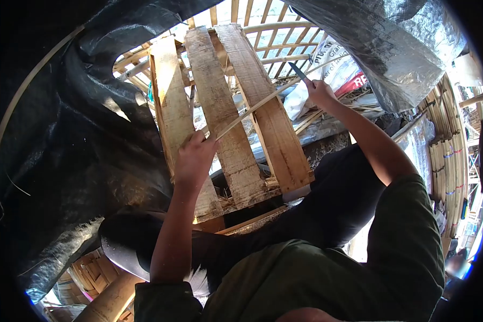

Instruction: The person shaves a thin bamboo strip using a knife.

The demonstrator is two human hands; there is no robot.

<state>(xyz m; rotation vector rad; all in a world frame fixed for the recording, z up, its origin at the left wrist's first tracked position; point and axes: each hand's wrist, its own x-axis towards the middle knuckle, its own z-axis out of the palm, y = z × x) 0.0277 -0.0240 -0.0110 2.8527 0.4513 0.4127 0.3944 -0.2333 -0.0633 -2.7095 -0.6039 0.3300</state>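
Note:
My left hand (194, 155) is closed around the lower end of a thin pale strip, apparently bamboo (252, 109). The strip slants up to the right across the wooden slats (212, 80) of a pallet-like table in front of my knees. In my right hand (320, 93) is a knife (297, 71), its blade pointing up and to the left. The blade lies close to the strip's far part; whether they touch I cannot tell. My right fingers are wrapped round the knife's handle, which they mostly hide.
Black plastic sheeting (80, 134) hangs on the left, and a silvery sheet (381, 48) at the upper right. Behind the slats stands a bamboo lattice (284, 27). A printed white sack (327, 70) lies beyond my right hand. Bundled bamboo strips (448, 166) stand at the right.

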